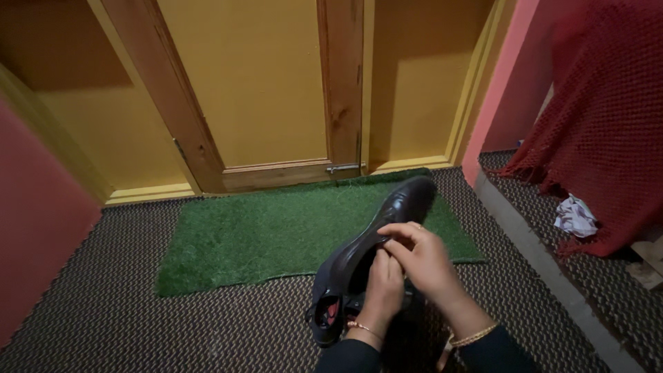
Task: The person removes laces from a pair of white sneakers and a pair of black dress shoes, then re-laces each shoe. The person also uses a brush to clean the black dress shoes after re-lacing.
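Shoe [376, 238], black leather, sits low and right of centre, toe toward the green mat [276, 235], where your right hand [425, 255] pinches its lacing edge and your left hand [383, 290] grips beneath, so lacing looks unfinished.

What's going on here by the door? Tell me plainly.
A person holds a black leather shoe above the floor with both hands. The left hand is tucked in at the shoe's opening, and the right hand pinches at the top of it, near the laces. The toe points toward a green grass-like mat lying before a closed yellow and wood door. A red knitted cloth hangs at the right, with a crumpled white scrap beneath it.
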